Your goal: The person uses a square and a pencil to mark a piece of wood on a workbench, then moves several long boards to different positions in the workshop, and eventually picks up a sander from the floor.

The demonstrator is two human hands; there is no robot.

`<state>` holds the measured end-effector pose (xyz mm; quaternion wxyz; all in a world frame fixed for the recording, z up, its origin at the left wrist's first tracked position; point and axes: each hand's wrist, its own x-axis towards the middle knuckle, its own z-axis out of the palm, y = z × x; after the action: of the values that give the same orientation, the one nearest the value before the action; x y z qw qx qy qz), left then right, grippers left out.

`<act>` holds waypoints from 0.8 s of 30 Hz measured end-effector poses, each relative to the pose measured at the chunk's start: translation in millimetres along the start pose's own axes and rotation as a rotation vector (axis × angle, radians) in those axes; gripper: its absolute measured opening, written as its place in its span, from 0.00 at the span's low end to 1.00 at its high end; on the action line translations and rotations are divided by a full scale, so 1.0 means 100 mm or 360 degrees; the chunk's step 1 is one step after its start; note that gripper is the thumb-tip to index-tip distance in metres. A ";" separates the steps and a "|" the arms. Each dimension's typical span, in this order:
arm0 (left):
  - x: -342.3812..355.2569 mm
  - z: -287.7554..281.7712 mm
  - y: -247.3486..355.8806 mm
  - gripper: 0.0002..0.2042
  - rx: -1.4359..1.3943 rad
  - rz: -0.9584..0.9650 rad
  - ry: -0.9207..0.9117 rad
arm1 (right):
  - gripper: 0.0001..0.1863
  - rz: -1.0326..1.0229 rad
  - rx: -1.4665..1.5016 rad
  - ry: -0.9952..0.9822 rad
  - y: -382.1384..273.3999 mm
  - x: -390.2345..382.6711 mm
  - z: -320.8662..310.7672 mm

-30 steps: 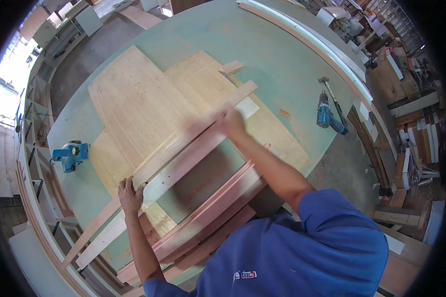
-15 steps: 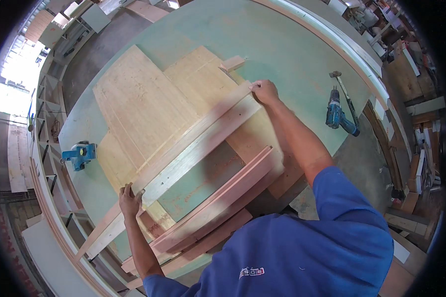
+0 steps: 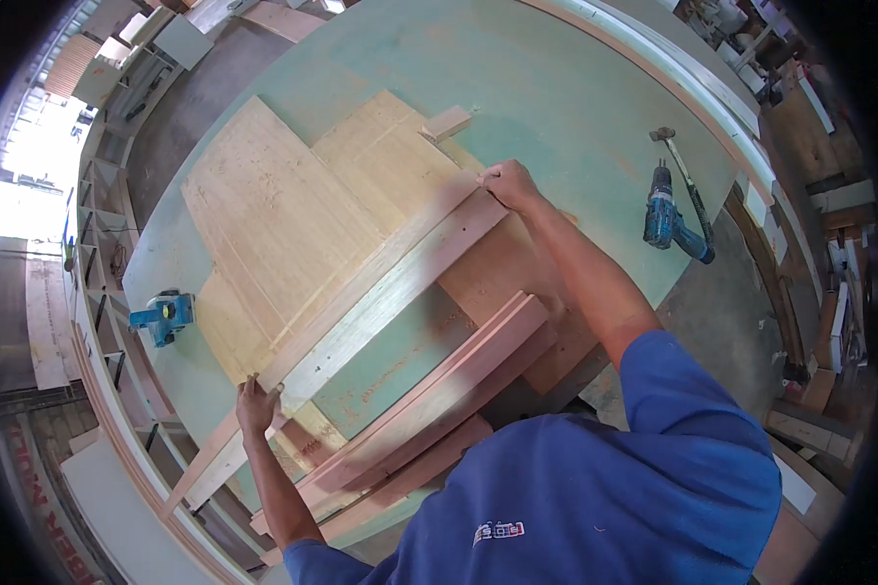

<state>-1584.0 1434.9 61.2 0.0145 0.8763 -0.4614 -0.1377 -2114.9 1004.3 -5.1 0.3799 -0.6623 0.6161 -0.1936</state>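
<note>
A long, straight wooden strip (image 3: pixel 371 268) lies slantwise across pale wooden panels (image 3: pixel 273 205) on a large green tabletop (image 3: pixel 546 88). Along its near side runs a shiny, paler length (image 3: pixel 390 304) with small dark spots; whether this is a separate piece I cannot tell. My left hand (image 3: pixel 256 408) grips the strip toward its lower left, thumb on the near side and fingers over the far side. At the upper right end, my right hand (image 3: pixel 509 185) is closed around the strip's tip, its fingertips partly hidden.
A blue power planer (image 3: pixel 164 317) stands at the left, and a blue cordless drill (image 3: pixel 661 214) lies beside a hammer (image 3: pixel 686 175) at the right. Close to my body are stacked reddish boards (image 3: pixel 439 390). A small wood block (image 3: pixel 447 124) sits on the panels' far edge.
My right hand and the strip's upper right end have shifted slightly left and toward me. My left hand keeps its grip in nearly the same place. The view has turned a little.
</note>
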 end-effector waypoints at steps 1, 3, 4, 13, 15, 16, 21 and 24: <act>0.01 0.00 0.10 0.39 0.0031 -0.0084 -0.0058 | 0.14 -0.0018 0.0043 -0.0040 0.03 0.02 0.00; 0.11 -0.01 0.54 0.39 0.0090 0.0076 -0.0098 | 0.13 -0.0083 0.0154 -0.0045 0.04 0.03 -0.02; 0.14 0.03 0.95 0.39 0.0054 0.0156 0.0007 | 0.13 -0.0131 0.0248 -0.0041 0.09 0.02 -0.06; 0.60 0.55 3.82 0.33 -0.0458 0.0709 0.0109 | 0.15 -0.0233 0.0361 -0.0506 0.26 0.25 -0.21; 0.69 0.62 3.95 0.30 -0.0407 0.0607 0.0045 | 0.14 -0.0259 0.0351 -0.0500 0.30 0.22 -0.23; 0.72 0.63 3.97 0.30 -0.0386 0.0607 0.0033 | 0.13 -0.0301 0.0321 -0.0491 0.31 0.22 -0.24; 0.79 0.71 3.86 0.29 -0.0321 0.0888 0.0209 | 0.11 -0.0451 0.0392 -0.0227 0.46 0.12 -0.17; 0.78 0.72 3.83 0.28 -0.0341 0.0796 0.0152 | 0.11 -0.0570 0.0401 -0.0053 0.47 -0.03 -0.15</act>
<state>-1868.9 1158.9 33.1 0.1623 0.7342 -0.6450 -0.1363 -2157.7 1005.7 -30.1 0.4292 -0.7116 0.4532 -0.3225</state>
